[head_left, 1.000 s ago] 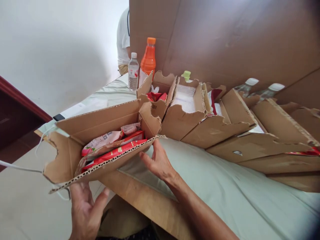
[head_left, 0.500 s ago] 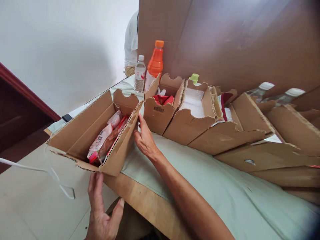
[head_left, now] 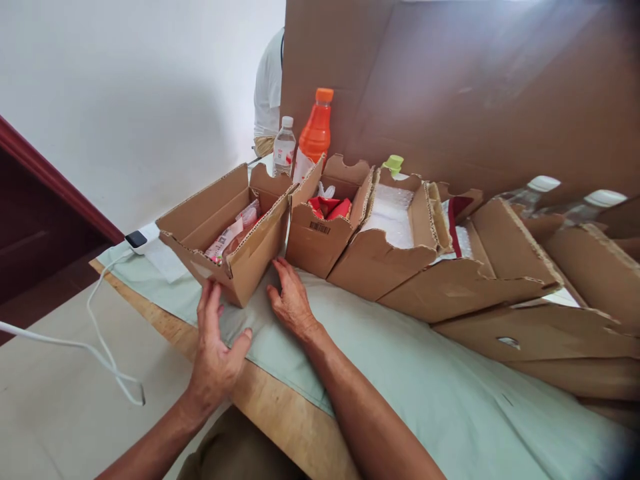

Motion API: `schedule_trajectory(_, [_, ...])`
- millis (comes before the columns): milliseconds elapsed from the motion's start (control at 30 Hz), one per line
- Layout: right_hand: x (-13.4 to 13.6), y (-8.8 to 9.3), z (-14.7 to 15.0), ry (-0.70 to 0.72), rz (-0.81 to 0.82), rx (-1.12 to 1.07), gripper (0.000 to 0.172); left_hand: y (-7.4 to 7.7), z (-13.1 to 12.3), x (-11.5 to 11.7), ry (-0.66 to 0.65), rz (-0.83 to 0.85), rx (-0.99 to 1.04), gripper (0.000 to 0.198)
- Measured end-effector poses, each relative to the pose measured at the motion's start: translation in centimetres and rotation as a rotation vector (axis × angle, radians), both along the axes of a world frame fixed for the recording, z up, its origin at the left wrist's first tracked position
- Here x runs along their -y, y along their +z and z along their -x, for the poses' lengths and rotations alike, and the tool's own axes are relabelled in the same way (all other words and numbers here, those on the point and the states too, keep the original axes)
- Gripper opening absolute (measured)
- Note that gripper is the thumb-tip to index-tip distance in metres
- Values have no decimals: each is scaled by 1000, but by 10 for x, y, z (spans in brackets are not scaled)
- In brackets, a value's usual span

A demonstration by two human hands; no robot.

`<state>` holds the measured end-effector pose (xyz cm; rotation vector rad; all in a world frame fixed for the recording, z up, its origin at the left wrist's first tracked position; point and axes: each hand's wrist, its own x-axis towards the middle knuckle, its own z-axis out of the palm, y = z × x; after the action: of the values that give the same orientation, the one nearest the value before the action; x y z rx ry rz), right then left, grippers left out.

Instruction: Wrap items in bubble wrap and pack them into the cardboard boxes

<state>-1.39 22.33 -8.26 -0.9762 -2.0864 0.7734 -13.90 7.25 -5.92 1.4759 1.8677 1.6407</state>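
Note:
An open-topped cardboard box (head_left: 263,250) stands on the green cloth at the left end of a row of similar boxes. Inside it lie plastic packets (head_left: 230,237) in white, pink and red. My left hand (head_left: 215,340) has its fingertips against the near end of this box, thumb spread away from the fingers. Beside the box's right side, low by the cloth, is my right hand (head_left: 293,300), fingers apart and holding nothing; whether its fingertips touch the cardboard I cannot tell. The neighbouring box (head_left: 313,250) holds a red packet (head_left: 333,208).
More cardboard boxes (head_left: 400,263) run to the right. Behind them stand an orange bottle (head_left: 316,130), a clear bottle (head_left: 284,148) and a large cardboard panel (head_left: 450,87). A white cable (head_left: 100,333) hangs off the table's wooden edge (head_left: 280,407). Part of a person (head_left: 269,87) shows at the back.
The left box has moved back, away from me and onto the cloth, closer to the row. My left hand followed it forward; my right hand has slid down from its upper side.

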Motion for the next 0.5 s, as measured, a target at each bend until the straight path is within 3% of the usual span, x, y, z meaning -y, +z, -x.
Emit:
schedule_trajectory(333, [-2, 6, 2, -48, -7, 30, 36, 0, 7, -95, -94, -4, -52, 79])
schedule_trajectory(500, [-3, 8, 2, -49, 3, 7, 26, -1, 3, -126, -155, 18, -136, 80])
